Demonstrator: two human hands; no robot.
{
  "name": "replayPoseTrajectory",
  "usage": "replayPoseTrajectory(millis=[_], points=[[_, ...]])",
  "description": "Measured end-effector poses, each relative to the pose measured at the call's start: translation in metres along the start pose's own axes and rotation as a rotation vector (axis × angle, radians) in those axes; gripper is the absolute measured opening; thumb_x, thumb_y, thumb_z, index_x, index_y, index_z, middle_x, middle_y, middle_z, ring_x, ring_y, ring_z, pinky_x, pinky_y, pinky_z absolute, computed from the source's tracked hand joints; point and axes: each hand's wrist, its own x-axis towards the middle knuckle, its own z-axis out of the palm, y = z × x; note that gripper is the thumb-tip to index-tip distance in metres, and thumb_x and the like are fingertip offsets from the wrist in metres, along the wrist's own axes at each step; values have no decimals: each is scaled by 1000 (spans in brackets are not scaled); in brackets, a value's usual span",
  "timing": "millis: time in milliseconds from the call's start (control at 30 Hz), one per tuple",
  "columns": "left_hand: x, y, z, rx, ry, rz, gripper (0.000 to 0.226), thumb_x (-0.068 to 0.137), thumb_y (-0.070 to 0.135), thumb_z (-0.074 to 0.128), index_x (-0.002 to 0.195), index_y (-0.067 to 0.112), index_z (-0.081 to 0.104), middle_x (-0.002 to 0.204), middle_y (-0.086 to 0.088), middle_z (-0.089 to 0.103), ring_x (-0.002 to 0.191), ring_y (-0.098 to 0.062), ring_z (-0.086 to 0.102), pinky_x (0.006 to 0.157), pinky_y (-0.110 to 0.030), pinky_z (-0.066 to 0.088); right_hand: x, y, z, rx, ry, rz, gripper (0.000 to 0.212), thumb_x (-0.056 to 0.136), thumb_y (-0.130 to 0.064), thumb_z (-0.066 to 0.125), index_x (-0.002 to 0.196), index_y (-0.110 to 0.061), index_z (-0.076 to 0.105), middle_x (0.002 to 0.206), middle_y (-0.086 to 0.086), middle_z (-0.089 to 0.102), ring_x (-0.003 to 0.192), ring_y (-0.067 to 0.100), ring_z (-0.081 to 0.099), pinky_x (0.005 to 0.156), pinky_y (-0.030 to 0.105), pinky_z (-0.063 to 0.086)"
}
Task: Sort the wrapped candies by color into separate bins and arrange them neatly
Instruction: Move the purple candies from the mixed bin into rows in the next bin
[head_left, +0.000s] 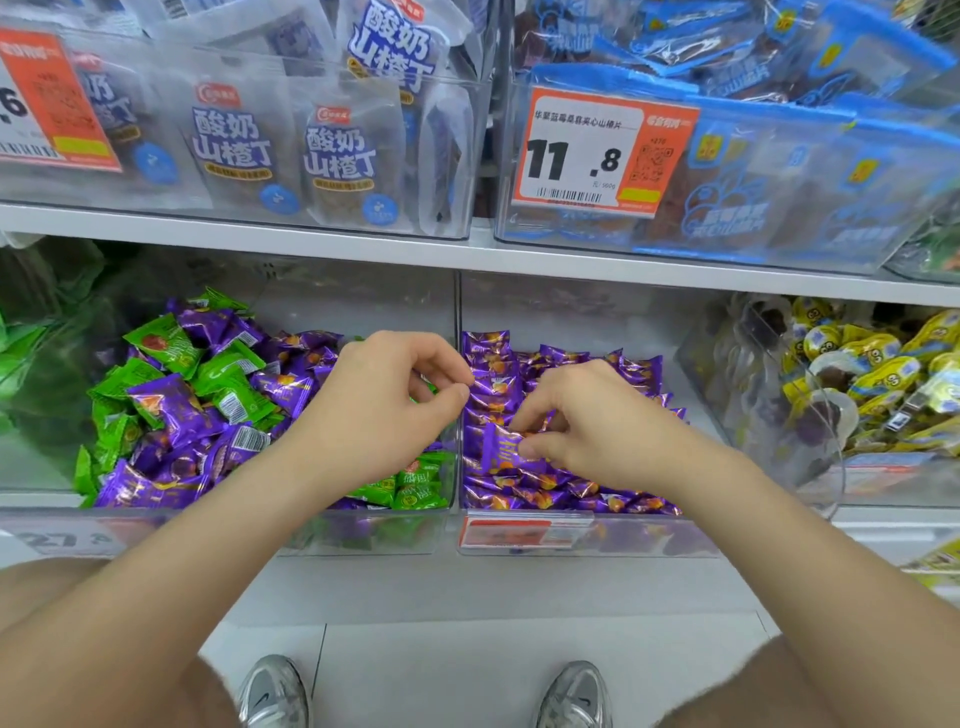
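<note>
Two clear bins stand side by side on the lower shelf. The left bin (311, 525) holds a loose mix of green candies (228, 382) and purple candies (166, 402). The right bin (691, 535) holds only purple candies (550, 491), laid in rows. My left hand (384, 400) hovers over the divider between the bins, its fingers curled with thumb and forefinger touching a purple wrapper at the right bin's left edge. My right hand (582, 426) is inside the right bin and pinches a purple candy (501, 449) between thumb and fingers.
A white shelf board (467, 260) runs just above the bins. Bins of white and blue snack packs (337, 150) sit on it, with an orange price tag (602, 150). A bin of yellow wrapped snacks (872, 384) stands to the right. My shoes (275, 691) show below.
</note>
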Motion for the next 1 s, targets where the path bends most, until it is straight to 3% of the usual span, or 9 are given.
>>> replayPoseTrajectory(millis=[133,267,367,467,533,667,767,900,1000], points=[[1,0,1,-12,6,-12,15,92,18,72,88,32,75,77,10,71,67,-9,68,51,-29,58,7,-10,10,-202,8,-79,16,88,-38,79,98,-26,79,85,-6,68,87,16,62,76,40,55],[2,-6,0,-27,2,-37,13,92,19,70,90,32,74,75,10,71,62,-8,66,52,-23,55,14,-16,21,-351,-10,-87,18,90,-43,74,98,-27,76,91,-2,67,93,30,64,70,41,54],[5,-12,-4,-28,-15,-56,13,92,21,71,89,33,74,74,10,72,60,-6,63,61,-22,50,17,-16,19,-372,22,-73,18,90,-44,74,96,-28,74,90,-3,70,92,30,65,64,36,48],[8,-17,-14,3,-9,-85,13,92,19,70,88,31,74,73,10,73,58,-3,62,63,-22,50,14,-18,13,-277,63,-48,20,93,-45,70,92,-26,74,84,-6,72,85,22,65,70,39,56],[9,-24,-24,105,-26,-108,12,92,19,68,90,30,73,73,9,73,59,1,62,62,-16,47,13,-26,7,-129,183,-19,14,98,-34,63,95,-26,75,79,-8,73,74,15,64,74,38,56],[14,-55,-54,431,-60,-162,21,94,14,59,102,28,73,92,4,72,82,-12,64,73,-24,42,17,-59,-5,199,434,34,19,92,-13,58,90,-25,73,68,-8,68,65,9,63,70,26,52],[24,-83,-78,475,-106,-216,27,96,11,57,111,24,75,104,0,72,97,-21,66,82,-24,44,34,-88,4,212,511,-18,18,87,-12,61,87,-26,73,72,-12,66,66,8,62,72,27,52],[37,-111,-93,506,-182,-178,36,90,15,69,125,24,72,119,-1,71,106,-18,65,93,-24,47,72,-111,30,-96,312,-38,26,86,-12,61,105,-23,74,96,0,72,93,25,67,84,40,56],[41,-121,-91,551,-263,-137,53,88,18,71,140,24,63,114,1,65,96,-15,54,88,-24,43,98,-121,37,-284,86,49,15,87,-5,61,101,-12,61,85,6,55,88,39,61,70,40,51]])
